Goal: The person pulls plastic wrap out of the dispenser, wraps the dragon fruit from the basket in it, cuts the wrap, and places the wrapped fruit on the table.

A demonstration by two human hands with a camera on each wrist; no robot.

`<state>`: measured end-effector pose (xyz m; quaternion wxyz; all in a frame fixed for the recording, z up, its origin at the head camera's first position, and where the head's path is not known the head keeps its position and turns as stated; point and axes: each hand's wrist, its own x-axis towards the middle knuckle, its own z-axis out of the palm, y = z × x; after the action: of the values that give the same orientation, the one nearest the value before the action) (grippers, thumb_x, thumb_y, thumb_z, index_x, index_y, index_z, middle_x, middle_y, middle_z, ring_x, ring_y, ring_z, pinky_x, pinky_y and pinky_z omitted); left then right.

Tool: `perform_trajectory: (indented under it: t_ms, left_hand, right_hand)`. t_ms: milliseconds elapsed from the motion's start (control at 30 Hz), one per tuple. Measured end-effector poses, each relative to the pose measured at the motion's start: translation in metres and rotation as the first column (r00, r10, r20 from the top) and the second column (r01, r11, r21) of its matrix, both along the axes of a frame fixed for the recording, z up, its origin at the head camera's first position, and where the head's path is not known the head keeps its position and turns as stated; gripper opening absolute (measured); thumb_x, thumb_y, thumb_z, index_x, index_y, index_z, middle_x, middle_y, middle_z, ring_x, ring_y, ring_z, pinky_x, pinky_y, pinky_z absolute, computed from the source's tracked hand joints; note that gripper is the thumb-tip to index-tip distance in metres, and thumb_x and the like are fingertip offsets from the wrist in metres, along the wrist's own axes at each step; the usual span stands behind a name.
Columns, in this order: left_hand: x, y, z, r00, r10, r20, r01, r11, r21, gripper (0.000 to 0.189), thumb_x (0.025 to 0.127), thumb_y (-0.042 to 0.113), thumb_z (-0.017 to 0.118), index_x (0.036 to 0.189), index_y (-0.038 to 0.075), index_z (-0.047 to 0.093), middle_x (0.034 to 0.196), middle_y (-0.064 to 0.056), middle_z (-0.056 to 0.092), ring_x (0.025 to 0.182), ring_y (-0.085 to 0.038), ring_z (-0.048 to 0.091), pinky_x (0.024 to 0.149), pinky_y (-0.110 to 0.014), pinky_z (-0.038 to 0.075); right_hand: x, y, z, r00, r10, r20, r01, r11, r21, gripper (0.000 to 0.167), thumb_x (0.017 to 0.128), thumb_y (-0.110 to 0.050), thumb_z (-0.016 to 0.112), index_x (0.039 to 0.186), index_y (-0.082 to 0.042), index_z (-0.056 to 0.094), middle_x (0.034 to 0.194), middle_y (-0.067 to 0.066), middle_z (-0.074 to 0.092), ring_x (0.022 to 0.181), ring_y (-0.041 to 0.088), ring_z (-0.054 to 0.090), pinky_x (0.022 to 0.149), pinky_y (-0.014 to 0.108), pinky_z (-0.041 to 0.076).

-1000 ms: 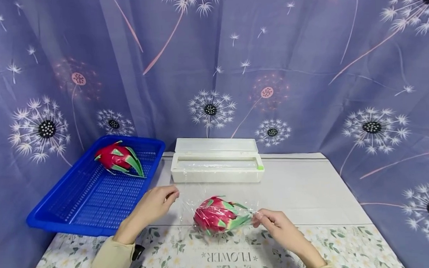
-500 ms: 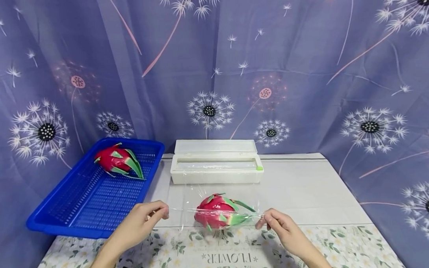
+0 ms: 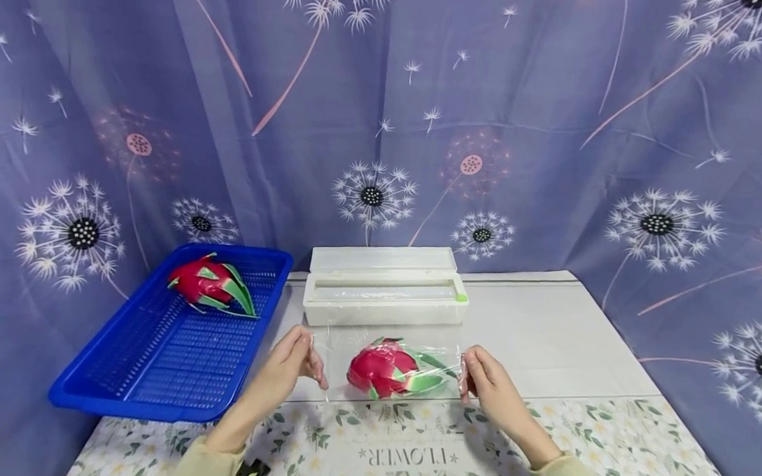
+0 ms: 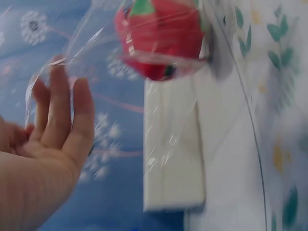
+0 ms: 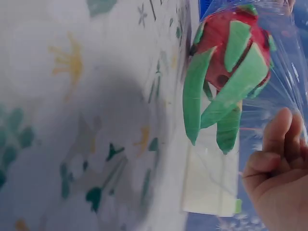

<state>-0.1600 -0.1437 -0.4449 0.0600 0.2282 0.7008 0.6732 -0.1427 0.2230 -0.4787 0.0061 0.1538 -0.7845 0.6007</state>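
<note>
Clear crinkled film (image 3: 400,353), probably plastic

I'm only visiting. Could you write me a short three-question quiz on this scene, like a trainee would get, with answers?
1. True or false: the lid of the white box is closed.
2. What lies in the blue basket? a) a banana b) a dragon fruit c) a cup
3. What see-through material do the left hand and right hand hold?

Key: 1. False; 2. b; 3. clear film.
</note>
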Motion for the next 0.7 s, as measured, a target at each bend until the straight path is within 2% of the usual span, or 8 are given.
perform_trajectory:
  t_ms: [67, 167, 267, 367, 433, 500, 567, 700]
  left_hand:
    - [-0.012, 0.011, -0.002, 0.993, 0.082, 0.089, -0.081, 0.997, -0.009, 0.033, 0.11, 0.025, 0.024, 0.096, -0.002, 0.038, 0.067, -0.013, 0.053, 0.055, -0.026, 0.061, 0.059, -0.043, 0.056]
    - [-0.029, 0.025, -0.007, 0.956, 0.206, 0.209, -0.199, 0.979, -0.052, 0.029, 0.109, 0.022, 0.025, 0.095, 0.001, 0.038, 0.062, -0.007, 0.045, 0.047, -0.021, 0.051, 0.046, -0.037, 0.05]
    - [-0.046, 0.034, -0.011, 0.926, 0.292, 0.24, -0.267, 0.955, -0.131, 0.026, 0.108, 0.021, 0.025, 0.096, 0.002, 0.038, 0.063, -0.005, 0.042, 0.045, -0.016, 0.042, 0.039, -0.029, 0.039]
    - [-0.062, 0.038, -0.018, 0.923, 0.337, 0.185, -0.295, 0.929, -0.225, 0.027, 0.108, 0.023, 0.025, 0.098, 0.002, 0.041, 0.065, -0.004, 0.043, 0.047, -0.014, 0.038, 0.038, -0.024, 0.032]
    - [-0.072, 0.039, -0.023, 0.925, 0.353, 0.137, -0.306, 0.91, -0.281, 0.029, 0.108, 0.022, 0.026, 0.097, 0.002, 0.043, 0.067, -0.004, 0.045, 0.047, -0.014, 0.039, 0.038, -0.025, 0.032]
    - [-0.079, 0.038, -0.028, 0.929, 0.363, 0.072, -0.316, 0.88, -0.355, 0.029, 0.108, 0.021, 0.027, 0.095, 0.002, 0.044, 0.067, -0.005, 0.047, 0.048, -0.014, 0.041, 0.039, -0.026, 0.034]
    - [-0.085, 0.038, -0.034, 0.932, 0.363, 0.0, -0.327, 0.841, -0.431, 0.028, 0.107, 0.019, 0.029, 0.092, 0.003, 0.047, 0.067, -0.006, 0.049, 0.051, -0.016, 0.044, 0.043, -0.029, 0.037]
    - [-0.092, 0.039, -0.046, 0.929, 0.324, -0.179, -0.366, 0.723, -0.586, 0.027, 0.105, 0.011, 0.034, 0.088, 0.002, 0.052, 0.068, -0.005, 0.051, 0.058, -0.018, 0.048, 0.053, -0.035, 0.043]
  right_hand:
    - [-0.008, 0.0, -0.004, 0.995, -0.026, 0.1, 0.033, 0.998, -0.06, 0.035, 0.109, -0.022, 0.032, 0.096, 0.008, 0.045, 0.067, 0.016, 0.054, 0.05, 0.025, 0.053, 0.046, 0.033, 0.048]
    - [-0.018, 0.0, -0.009, 0.976, -0.063, 0.21, 0.086, 0.991, -0.104, 0.039, 0.108, -0.025, 0.033, 0.096, 0.01, 0.043, 0.065, 0.015, 0.05, 0.047, 0.021, 0.052, 0.045, 0.032, 0.048]
    - [-0.027, -0.001, -0.013, 0.959, -0.105, 0.262, 0.135, 0.986, -0.099, 0.039, 0.108, -0.025, 0.034, 0.094, 0.01, 0.044, 0.065, 0.013, 0.049, 0.047, 0.019, 0.049, 0.044, 0.027, 0.043]
    - [-0.034, -0.001, -0.015, 0.943, -0.162, 0.292, 0.186, 0.981, -0.056, 0.035, 0.108, -0.022, 0.035, 0.093, 0.008, 0.047, 0.067, 0.011, 0.049, 0.047, 0.017, 0.047, 0.043, 0.025, 0.039]
    - [-0.039, -0.001, -0.016, 0.927, -0.201, 0.318, 0.219, 0.976, -0.02, 0.033, 0.108, -0.02, 0.036, 0.093, 0.007, 0.049, 0.068, 0.01, 0.05, 0.048, 0.016, 0.046, 0.043, 0.025, 0.039]
    - [-0.045, -0.001, -0.018, 0.914, -0.244, 0.323, 0.243, 0.969, 0.044, 0.032, 0.108, -0.02, 0.038, 0.093, 0.006, 0.051, 0.067, 0.009, 0.051, 0.048, 0.015, 0.045, 0.043, 0.025, 0.039]
    - [-0.051, -0.001, -0.019, 0.909, -0.271, 0.318, 0.248, 0.962, 0.114, 0.033, 0.107, -0.021, 0.039, 0.092, 0.004, 0.053, 0.066, 0.008, 0.051, 0.048, 0.015, 0.044, 0.043, 0.026, 0.039]
    - [-0.061, -0.001, -0.022, 0.921, -0.284, 0.269, 0.215, 0.942, 0.258, 0.032, 0.106, -0.022, 0.043, 0.085, -0.001, 0.056, 0.058, 0.005, 0.051, 0.044, 0.016, 0.044, 0.043, 0.028, 0.037]
